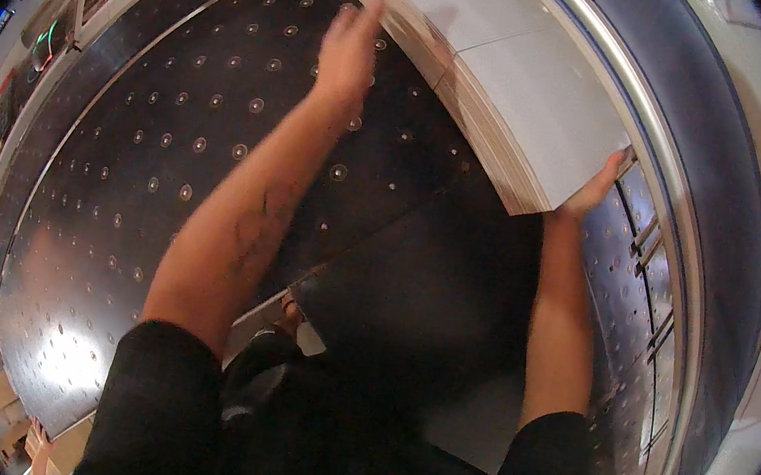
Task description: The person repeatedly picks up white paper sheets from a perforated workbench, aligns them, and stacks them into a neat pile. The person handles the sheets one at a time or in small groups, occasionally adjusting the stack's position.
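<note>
A thick stack of large white sheets (549, 106) lies on the dark table (222, 133) at the upper right, with its layered edge toward me. My left hand (351, 53) is beside the left part of that edge, its fingers stretched out and slightly blurred; whether it touches the sheets I cannot tell. At the near right corner of the stack, my right hand (589, 195) rests against the sheets' end with its fingers extended and partly hidden. Neither hand has closed around anything.
Small round studs dot the tabletop. A curved-looking metal rail (661, 158) runs along the right, beside a slotted metal surface (623, 239). Another person's hand (40, 443) shows at the lower left by cardboard-coloured pieces. Shelving with assorted items (79, 20) stands at the far left.
</note>
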A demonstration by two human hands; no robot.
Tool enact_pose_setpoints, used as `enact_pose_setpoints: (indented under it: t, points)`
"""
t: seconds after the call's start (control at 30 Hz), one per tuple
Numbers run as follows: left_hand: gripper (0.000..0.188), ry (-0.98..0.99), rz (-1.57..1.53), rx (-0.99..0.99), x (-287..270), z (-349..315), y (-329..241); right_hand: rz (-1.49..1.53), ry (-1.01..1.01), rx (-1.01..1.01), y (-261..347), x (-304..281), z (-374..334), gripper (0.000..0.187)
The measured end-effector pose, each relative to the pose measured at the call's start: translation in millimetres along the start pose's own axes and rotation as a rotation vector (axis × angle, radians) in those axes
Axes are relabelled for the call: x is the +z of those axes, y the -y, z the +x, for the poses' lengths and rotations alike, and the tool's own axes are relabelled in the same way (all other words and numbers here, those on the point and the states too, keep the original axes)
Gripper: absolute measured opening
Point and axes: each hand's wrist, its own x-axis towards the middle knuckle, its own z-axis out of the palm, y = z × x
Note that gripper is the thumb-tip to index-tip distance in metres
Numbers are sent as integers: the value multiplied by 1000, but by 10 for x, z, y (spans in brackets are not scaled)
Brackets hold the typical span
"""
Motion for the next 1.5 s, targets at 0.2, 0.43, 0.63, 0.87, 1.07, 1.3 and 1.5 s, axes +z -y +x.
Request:
enact_pose_setpoints:
  t: [0.2, 0.43, 0.63, 0.87, 1.07, 1.3, 1.5]
  points:
    - [99, -344, 148, -104, 781, 943, 100, -48, 6, 15, -31, -83, -2, 70]
    - [102, -375, 7, 64, 791, 914, 192, -63, 11, 18, 24, -38, 0, 67]
    - [112, -368, 124, -68, 812, 1067, 152, 16, -107, 101, 61, -9, -63, 69]
    - [114, -306, 23, -153, 967, 102, 99, -113, -50, -25, 23, 23, -75, 74]
    - [111, -387, 59, -80, 1378, -163, 188, -148, -89, 107, 123, 105, -139, 75]
    - [99, -126, -74, -145, -305, 162, -250, -148, 89, -73, -58, -164, -53, 85]
    - [80, -155, 244, -140, -1055, 1682, -728, -79, 98, 209, -226, -584, -4, 91]
